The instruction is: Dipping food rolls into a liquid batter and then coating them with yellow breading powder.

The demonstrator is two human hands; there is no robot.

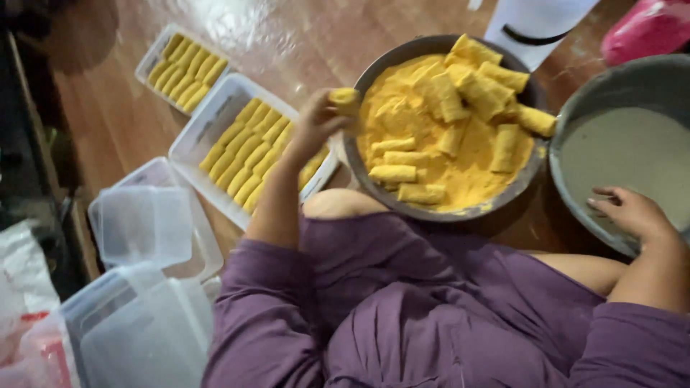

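1. The left hand (313, 129) is raised between the near tray (192, 140) and the crumb bowl (359, 79), fingers closed around one crumbed roll (345, 99). The roll sits at the fingertips, on the bowl side of the hand, just at the bowl's left rim.

2. The relation that counts: the tray lies to the left of and just below that hand, touching distance — the hand partly covers the tray's right end. The rolls (248, 147) already in it lie in tight rows, their long axes all running the same slanted way, across the tray's short side. The held roll looks blurred, so its own axis is hard to read; it seems to point roughly up and away.

3. The open room in the tray is at its left end, the side farther from the hand; the rows fill the rest up to where the hand hides it.

4. The right hand (632, 212) is well apart, resting on the near rim of the batter bowl (575, 122), fingers loosely spread and holding nothing. The left hand is plainly the nearer one to tray and roll alike.

5. More crumbed rolls wait in the crumb bowl — a pile (474, 79) at the far side, a few (395, 172) lying flat at the near side.

6. A second filled tray (154, 57) sits farther off to the left, and empty clear tubs (144, 223) are stacked at the near left.
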